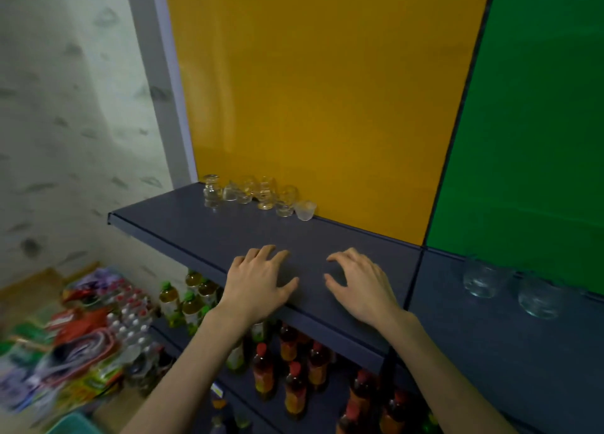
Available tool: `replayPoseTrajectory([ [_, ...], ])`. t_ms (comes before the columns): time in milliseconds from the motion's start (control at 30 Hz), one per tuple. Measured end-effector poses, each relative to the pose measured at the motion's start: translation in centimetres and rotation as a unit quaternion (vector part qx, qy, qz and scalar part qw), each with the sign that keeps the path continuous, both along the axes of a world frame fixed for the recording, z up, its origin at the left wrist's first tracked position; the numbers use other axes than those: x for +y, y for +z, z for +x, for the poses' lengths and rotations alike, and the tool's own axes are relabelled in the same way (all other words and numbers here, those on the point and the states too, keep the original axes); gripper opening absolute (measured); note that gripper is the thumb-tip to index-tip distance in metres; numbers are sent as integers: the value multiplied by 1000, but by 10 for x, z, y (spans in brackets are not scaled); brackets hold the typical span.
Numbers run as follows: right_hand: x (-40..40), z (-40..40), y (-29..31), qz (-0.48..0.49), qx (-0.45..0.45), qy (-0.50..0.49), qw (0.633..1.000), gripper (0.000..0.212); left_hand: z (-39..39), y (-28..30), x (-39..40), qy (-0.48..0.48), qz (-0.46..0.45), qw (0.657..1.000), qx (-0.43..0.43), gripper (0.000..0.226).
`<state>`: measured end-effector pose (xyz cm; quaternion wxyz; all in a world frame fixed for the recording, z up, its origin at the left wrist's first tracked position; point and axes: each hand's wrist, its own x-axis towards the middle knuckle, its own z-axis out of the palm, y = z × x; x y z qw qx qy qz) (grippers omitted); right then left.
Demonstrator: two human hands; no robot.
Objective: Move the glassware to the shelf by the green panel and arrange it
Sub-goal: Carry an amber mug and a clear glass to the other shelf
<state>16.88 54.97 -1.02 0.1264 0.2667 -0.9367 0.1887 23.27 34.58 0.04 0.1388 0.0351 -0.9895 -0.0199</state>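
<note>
The small glassware I am meant to be moving is sitting in a tight cluster at the centre of the frame, slightly left, against the foot of the yellow panel, some pieces looking stacked or upturned, though the blur is keeping me from telling which. Two rounder glasses are already standing at the right edge, on the shelf below the green panel. My left hand and right hand are hovering low over the near part of the dark shelf, fingers spread and loosely curved, gripping nothing; whether they are touching the surface I cannot tell. To do this reach well, I am judging that I should be going for the outermost pieces first, the frosted cup at the cluster's right end with my right hand, pinching each glass around its body and lifting straight up so that neighbours are not knocked. The bottles below, in the lower middle of the frame, are making a dropped glass costly.
</note>
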Motion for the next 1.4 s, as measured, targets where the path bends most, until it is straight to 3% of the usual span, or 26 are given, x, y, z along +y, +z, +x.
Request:
replayPoseTrajectory([
  [300, -140, 5, -3, -7, -13, -26, 1000, 41, 16, -14, -151, 1, 3, 1000, -3, 71],
  [600, -220, -10, -6, 5, -25, -64, 998, 41, -7, -17, -251, -12, 13, 1000, 11, 69],
  [1133, -335, -143, -10, -31, -21, -98, 995, 44, -154, -2, -377, -5, -14, 1000, 5, 69],
  [1400, -363, -200, -10, -45, -10, -120, 992, 45, -236, 1, -408, -13, 24, 1000, 16, 76],
])
